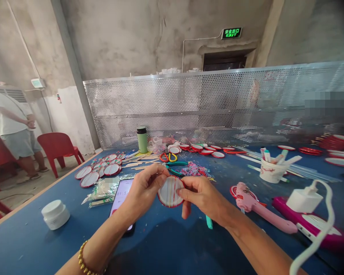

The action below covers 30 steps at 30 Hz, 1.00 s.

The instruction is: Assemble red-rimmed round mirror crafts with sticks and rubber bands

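Observation:
Between my two hands is a small round white disc with a red rim [171,193], thin lines running across its face. My left hand [149,185] pinches its upper left edge between thumb and fingers. On the opposite edge, the thumb and fingers of my right hand [199,194] grip the rim. A phone [122,196] lies partly under my left forearm. Just beyond the disc are teal-handled pliers [176,170] and a tangle of coloured strings [196,170]. A teal handle [208,221] shows by my right wrist.
Similar discs [89,178] lie in a pile at left. A white jar [55,214], green bottle [142,140] and wooden sticks [140,162] surround the work area. At right are a pink glue gun [260,212], cup of markers [271,172] and power strip with charger [304,200]. A perforated metal screen [160,107] stands behind.

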Each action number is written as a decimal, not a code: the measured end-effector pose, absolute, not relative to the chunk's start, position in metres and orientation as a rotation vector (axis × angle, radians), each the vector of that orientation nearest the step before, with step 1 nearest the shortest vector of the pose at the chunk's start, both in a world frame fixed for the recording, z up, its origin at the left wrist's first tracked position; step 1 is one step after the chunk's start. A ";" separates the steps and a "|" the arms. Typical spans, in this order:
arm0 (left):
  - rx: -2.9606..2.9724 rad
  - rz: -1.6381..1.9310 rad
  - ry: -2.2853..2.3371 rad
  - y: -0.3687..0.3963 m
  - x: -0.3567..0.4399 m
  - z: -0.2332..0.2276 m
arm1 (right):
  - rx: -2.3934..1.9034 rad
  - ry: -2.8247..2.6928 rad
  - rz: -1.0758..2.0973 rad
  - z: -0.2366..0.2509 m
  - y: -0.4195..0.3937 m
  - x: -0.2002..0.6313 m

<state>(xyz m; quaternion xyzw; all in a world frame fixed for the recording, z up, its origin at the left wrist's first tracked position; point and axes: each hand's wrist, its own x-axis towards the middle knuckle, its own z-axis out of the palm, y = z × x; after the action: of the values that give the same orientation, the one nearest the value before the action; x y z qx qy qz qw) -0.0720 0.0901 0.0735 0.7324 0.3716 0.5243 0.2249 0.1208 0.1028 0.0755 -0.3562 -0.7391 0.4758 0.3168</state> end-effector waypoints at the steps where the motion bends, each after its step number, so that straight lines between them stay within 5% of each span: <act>1: 2.026 1.440 1.012 0.090 -0.072 0.074 | -0.934 -1.940 1.262 0.076 0.103 0.121; 30: 1.915 1.408 1.239 0.088 -0.068 0.073 | -1.032 -1.988 1.046 0.073 0.101 0.118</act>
<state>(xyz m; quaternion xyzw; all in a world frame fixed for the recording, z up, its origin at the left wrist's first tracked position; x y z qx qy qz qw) -0.0679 0.0876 0.0730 0.6955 0.4500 0.5113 0.2286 0.1180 0.1005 0.0726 -0.3941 -0.7596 0.3995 0.3287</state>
